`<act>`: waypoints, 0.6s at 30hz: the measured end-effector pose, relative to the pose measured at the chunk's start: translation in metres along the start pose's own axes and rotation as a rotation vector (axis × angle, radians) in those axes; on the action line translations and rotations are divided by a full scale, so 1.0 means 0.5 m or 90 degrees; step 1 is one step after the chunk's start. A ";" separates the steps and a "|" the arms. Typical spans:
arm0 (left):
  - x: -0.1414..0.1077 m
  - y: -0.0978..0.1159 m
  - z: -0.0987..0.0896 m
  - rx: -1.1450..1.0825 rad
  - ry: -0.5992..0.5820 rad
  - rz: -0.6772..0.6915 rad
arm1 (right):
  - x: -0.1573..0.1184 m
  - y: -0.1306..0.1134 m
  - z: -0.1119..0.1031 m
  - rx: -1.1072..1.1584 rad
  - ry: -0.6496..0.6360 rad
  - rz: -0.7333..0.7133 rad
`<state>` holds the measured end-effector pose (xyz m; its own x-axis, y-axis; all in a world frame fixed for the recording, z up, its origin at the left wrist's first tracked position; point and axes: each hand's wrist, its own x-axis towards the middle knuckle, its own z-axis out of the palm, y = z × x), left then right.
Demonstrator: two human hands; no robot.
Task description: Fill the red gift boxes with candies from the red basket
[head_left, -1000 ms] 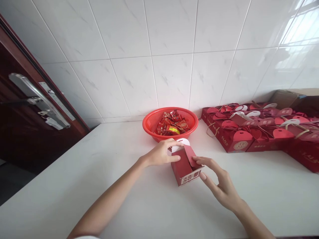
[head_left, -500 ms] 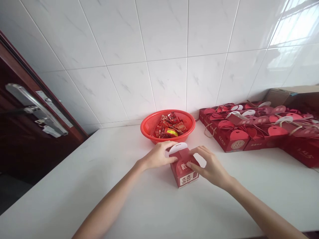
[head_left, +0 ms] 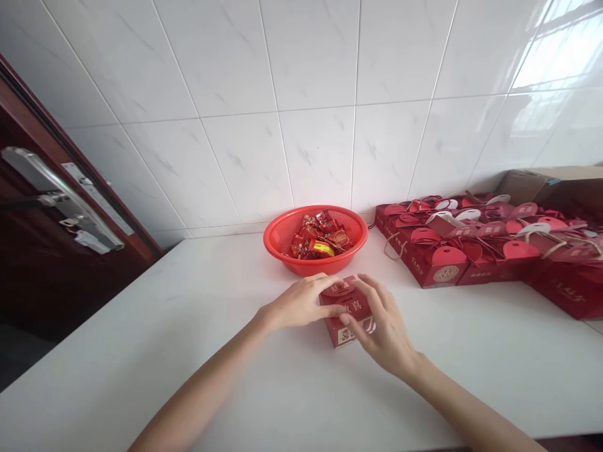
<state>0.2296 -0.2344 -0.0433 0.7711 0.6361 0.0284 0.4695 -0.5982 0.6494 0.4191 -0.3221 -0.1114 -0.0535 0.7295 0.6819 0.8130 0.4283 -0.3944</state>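
Observation:
A small red candy box with gold and white lettering stands on the white table, its top flaps folded nearly flat. My left hand is at its left side, fingers along the far edge and thumb on the top. From the right, my right hand holds the box with its fingers over the far part of the lid and its thumb on the near part. A white-lined side flap shows at the right, partly hidden under that hand. Just behind the box is a red plastic basket of wrapped sweets.
Several closed red boxes with cord handles stand in rows at the right. Behind them is a brown cardboard box. A tiled wall borders the white table. At the left is a dark red door with a metal handle.
The box's raised top flaps have been folded down, so the lid is now nearly flat. My right hand has shifted slightly left, over the box.

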 end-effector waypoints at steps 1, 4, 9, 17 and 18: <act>0.001 0.000 0.004 0.001 0.008 0.009 | -0.004 -0.008 0.003 -0.025 -0.008 -0.020; 0.007 -0.002 0.019 0.004 0.039 0.035 | -0.015 -0.024 0.015 -0.092 -0.027 -0.041; 0.010 0.000 0.033 -0.020 0.019 0.089 | -0.021 -0.034 0.019 -0.158 -0.029 0.048; 0.017 -0.017 0.062 -0.138 0.006 0.100 | -0.068 0.062 -0.111 -0.103 0.063 0.063; 0.023 -0.029 0.072 -0.150 0.015 0.089 | -0.081 0.091 -0.142 -0.131 0.101 0.087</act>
<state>0.2471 -0.2360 -0.0800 0.8099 0.5680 0.1463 0.2436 -0.5525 0.7971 0.4994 -0.3702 -0.1133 0.1422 0.6739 0.7250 0.9081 0.2026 -0.3665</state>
